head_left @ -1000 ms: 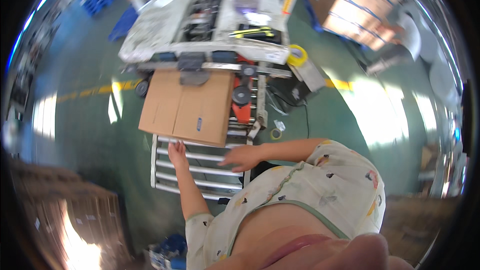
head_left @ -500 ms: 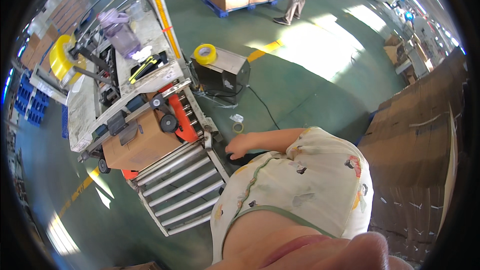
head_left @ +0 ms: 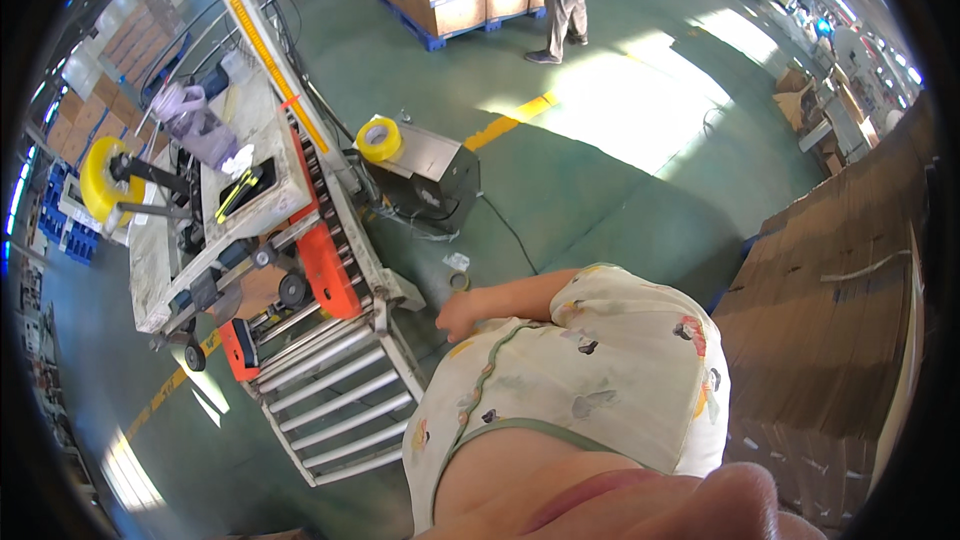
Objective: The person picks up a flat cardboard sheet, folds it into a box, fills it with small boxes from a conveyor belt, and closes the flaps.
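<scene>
My right hand is low in front of my body, at the side of the roller conveyor. Its fingers curl downward and look closed; whatever they may hold is hidden. My left hand is out of the picture. Left of my right hand, the metal roller conveyor leads to a carton sealing machine. A brown carton sits within the machine, mostly covered by the machine's top plate and wheels. A pale tape ring lies on the floor just beyond my hand.
On the machine's top are a yellow tape roll, a purple jug and a yellow-green cutter. Another tape roll lies on a metal box. Stacked cardboard stands at right. A person stands near palleted cartons.
The carton has gone farther into the machine, showing more rollers and a red guide. The view has shifted slightly. The distant person has moved left. A black thing under my right hand is now hidden.
</scene>
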Tool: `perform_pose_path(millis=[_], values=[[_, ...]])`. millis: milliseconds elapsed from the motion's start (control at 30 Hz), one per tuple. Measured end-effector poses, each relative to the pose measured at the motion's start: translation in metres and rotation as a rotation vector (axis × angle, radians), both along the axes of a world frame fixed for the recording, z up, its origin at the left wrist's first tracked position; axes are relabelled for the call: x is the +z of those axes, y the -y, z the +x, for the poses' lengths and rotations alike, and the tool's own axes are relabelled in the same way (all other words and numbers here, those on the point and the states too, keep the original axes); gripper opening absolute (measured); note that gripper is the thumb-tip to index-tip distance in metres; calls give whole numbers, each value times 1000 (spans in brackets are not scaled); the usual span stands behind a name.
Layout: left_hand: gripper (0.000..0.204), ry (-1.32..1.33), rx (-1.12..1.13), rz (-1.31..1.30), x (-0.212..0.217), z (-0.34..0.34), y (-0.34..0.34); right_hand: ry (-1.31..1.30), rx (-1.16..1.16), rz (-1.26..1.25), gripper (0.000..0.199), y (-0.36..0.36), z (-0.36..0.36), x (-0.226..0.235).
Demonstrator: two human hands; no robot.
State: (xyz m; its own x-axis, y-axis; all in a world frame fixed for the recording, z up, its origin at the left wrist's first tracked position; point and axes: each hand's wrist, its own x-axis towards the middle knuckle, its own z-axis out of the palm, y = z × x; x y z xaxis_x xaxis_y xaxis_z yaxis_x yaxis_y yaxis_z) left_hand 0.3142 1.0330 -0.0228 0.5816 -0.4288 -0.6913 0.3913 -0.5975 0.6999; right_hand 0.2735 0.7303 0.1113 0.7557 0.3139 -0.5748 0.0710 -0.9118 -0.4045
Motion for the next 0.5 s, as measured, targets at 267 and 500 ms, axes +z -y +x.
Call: perform_pose_path(millis=[267, 500], values=[[26, 154, 483, -28, -22, -192, 10, -140, 327, 41, 47, 85, -48, -81], [32, 305, 909, 367, 86, -287, 59, -232, 676, 214, 45, 47, -15, -91]])
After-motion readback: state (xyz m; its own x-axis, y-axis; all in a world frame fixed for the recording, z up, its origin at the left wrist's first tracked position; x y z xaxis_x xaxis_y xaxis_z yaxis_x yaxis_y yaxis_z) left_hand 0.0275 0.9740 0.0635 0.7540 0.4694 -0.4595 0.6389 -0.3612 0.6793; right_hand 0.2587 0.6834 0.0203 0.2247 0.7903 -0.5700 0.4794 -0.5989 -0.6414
